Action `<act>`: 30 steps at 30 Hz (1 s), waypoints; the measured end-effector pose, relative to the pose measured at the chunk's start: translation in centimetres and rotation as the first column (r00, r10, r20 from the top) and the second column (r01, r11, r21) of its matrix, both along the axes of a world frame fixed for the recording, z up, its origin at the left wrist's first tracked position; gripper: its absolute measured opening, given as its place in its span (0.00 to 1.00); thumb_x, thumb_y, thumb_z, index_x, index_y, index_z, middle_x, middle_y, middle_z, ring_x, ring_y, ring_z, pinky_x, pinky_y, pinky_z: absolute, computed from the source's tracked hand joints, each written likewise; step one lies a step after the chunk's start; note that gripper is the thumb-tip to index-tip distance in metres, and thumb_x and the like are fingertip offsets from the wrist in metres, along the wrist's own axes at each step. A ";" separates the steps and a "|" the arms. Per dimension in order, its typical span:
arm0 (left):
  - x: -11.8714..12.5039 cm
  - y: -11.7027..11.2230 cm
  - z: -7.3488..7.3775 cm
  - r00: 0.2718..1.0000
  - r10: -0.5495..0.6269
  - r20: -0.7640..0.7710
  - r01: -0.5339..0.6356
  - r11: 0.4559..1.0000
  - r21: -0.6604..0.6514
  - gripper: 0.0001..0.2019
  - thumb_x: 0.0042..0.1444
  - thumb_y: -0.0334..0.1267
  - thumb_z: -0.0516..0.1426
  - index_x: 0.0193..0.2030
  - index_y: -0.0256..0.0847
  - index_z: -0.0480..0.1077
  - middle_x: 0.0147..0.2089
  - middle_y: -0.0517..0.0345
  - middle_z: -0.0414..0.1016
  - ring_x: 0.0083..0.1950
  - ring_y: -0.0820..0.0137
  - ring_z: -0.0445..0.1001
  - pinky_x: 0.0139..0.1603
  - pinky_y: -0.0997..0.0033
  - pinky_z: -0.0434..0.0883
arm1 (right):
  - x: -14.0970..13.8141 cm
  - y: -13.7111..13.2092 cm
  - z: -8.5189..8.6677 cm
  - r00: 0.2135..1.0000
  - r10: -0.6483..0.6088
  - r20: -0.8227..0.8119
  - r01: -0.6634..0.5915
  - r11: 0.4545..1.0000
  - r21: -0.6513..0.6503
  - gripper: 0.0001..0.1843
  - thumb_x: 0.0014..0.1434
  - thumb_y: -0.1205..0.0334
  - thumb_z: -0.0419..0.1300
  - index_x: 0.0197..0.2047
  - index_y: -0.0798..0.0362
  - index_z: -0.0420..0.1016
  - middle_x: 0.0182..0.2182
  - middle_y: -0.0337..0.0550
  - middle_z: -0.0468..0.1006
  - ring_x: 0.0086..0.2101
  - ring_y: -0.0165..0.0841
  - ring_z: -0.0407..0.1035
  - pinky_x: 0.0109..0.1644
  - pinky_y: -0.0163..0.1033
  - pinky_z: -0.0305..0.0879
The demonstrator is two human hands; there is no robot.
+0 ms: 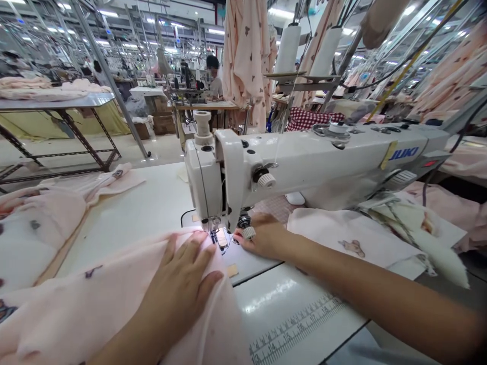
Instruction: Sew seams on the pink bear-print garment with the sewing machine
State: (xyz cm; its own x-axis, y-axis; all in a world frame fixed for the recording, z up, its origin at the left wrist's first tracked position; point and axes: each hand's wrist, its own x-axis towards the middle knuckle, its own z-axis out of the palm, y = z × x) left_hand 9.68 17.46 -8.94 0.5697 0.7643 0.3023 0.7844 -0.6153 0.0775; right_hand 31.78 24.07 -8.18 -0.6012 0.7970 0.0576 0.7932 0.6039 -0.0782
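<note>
My left hand [182, 281] lies flat with fingers stretched out on pale pink printed fabric [95, 309], pressing it down just before the presser foot [219, 237] of a white JUKI sewing machine [304, 162]. My right hand [262, 235] rests on the machine bed to the right of the needle, under the machine arm. Its fingers point toward the foot and look curled at the fabric edge; what they pinch is hidden.
A ruler strip [297, 324] is printed on the white table [133, 213]. More pink pieces lie at the left [41, 213] and right [361, 238]. Thread cones [287, 48] stand behind the machine. Hanging garments [247, 56] and another worker [213, 76] are farther back.
</note>
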 end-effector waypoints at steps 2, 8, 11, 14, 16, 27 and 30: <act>0.3 -0.6 0.1 0.993 -0.081 0.083 0.079 0.996 0.033 0.08 0.61 0.35 0.50 0.43 0.43 0.69 0.50 0.53 0.71 0.54 0.60 0.66 0.60 0.44 0.57 | 0.1 -0.2 0.0 1.000 0.009 -0.007 -0.009 1.000 -0.003 0.14 0.64 0.56 0.50 0.40 0.51 0.74 0.37 0.43 0.79 0.37 0.38 0.72 0.39 0.39 0.61; 0.5 -0.8 0.0 0.962 -0.220 0.163 0.219 0.975 0.023 0.08 0.60 0.28 0.50 0.41 0.41 0.69 0.40 0.57 0.72 0.41 0.69 0.69 0.41 0.66 0.68 | 0.5 -0.3 -0.2 0.999 0.018 -0.048 -0.019 1.000 -0.017 0.16 0.65 0.54 0.47 0.41 0.50 0.73 0.37 0.44 0.79 0.37 0.38 0.72 0.39 0.39 0.60; 0.0 0.8 -0.1 0.966 -0.223 0.129 0.216 0.974 0.060 0.09 0.61 0.29 0.49 0.40 0.41 0.69 0.41 0.58 0.73 0.42 0.68 0.70 0.44 0.65 0.68 | 0.5 -0.3 -0.1 0.997 0.017 -0.078 -0.019 0.999 -0.027 0.14 0.64 0.55 0.49 0.43 0.49 0.73 0.40 0.42 0.79 0.38 0.38 0.72 0.39 0.38 0.61; -0.5 2.7 -0.4 0.976 -0.190 0.110 0.190 0.982 0.013 0.09 0.63 0.32 0.49 0.37 0.42 0.69 0.42 0.59 0.73 0.43 0.69 0.70 0.45 0.66 0.68 | 0.5 -0.3 0.0 0.996 0.016 -0.093 -0.019 0.999 -0.032 0.13 0.64 0.55 0.50 0.42 0.48 0.74 0.38 0.40 0.79 0.37 0.37 0.72 0.38 0.38 0.61; -0.9 3.8 -0.5 0.984 -0.151 0.096 0.152 0.988 0.002 0.09 0.63 0.34 0.49 0.37 0.42 0.69 0.44 0.58 0.74 0.44 0.69 0.71 0.45 0.66 0.68 | 0.5 -0.1 0.1 0.995 0.017 -0.099 -0.020 0.999 -0.032 0.13 0.64 0.56 0.50 0.41 0.48 0.74 0.36 0.40 0.79 0.35 0.36 0.72 0.36 0.37 0.61; -1.0 2.9 -0.2 0.990 0.134 0.046 -0.134 0.991 -0.007 0.16 0.60 0.35 0.47 0.52 0.33 0.65 0.51 0.39 0.72 0.54 0.50 0.70 0.53 0.39 0.63 | -0.2 -5.2 -0.3 0.869 0.465 -0.172 -0.447 0.885 0.131 0.23 0.65 0.46 0.49 0.53 0.53 0.69 0.51 0.47 0.73 0.50 0.38 0.64 0.48 0.42 0.60; -1.1 5.1 -0.4 0.990 0.121 0.076 -0.122 0.993 -0.002 0.12 0.59 0.34 0.48 0.47 0.35 0.67 0.45 0.42 0.75 0.50 0.52 0.72 0.55 0.40 0.62 | 0.4 -5.2 -0.8 0.866 0.485 -0.120 -0.463 0.870 0.171 0.22 0.67 0.48 0.47 0.53 0.54 0.68 0.53 0.46 0.72 0.53 0.36 0.62 0.51 0.43 0.58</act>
State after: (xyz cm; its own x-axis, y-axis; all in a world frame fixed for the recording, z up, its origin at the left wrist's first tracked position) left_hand 8.54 22.56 -9.33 0.4479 0.8255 0.3434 0.8452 -0.5162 0.1383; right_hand 32.14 18.91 -8.94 -0.8791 0.3962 0.2650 0.3928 0.9171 -0.0680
